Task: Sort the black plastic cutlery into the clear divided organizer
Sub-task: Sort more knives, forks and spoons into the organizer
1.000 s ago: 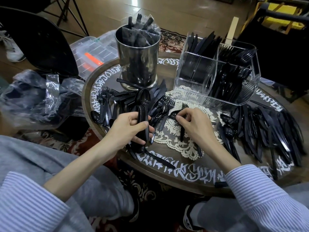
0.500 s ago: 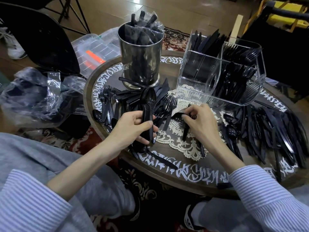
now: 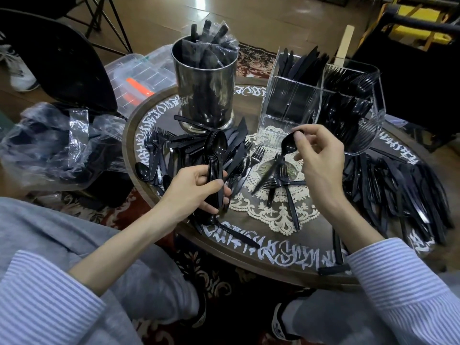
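White brush-lettering rings the dark round table (image 3: 249, 267), ornate and not legible as words (a decorative script at best); no brand shows on anything else. At the table's middle lies a cream lace doily (image 3: 271, 215) with scalloped edges, a few loose forks (image 3: 282, 181) crossed on it.

Since half a second ago the right hand (image 3: 321, 158) has come up off the doily: it now pinches a single glossy black spoon (image 3: 288, 145) by the bowl between thumb and forefinger, handle hanging down-left toward the forks. The left hand (image 3: 199, 190), at centre-left, still grips a nested stack of spoons (image 3: 216, 160), bowls pointing up.

At upper right stands the clear divided organizer (image 3: 286, 108), ribbed hard plastic with rounded corners; knives stand in its rear-left compartment, forks and other cutlery fill the right side, and the front-left section looks bare. A polished metal cylinder (image 3: 206, 95) at upper centre holds bagged cutlery. Mixed cutlery lies heaped (image 3: 174, 155) left of centre, knives (image 3: 398, 190) fanned at the right edge. Crumpled clear plastic (image 3: 57, 143) sits at far left.
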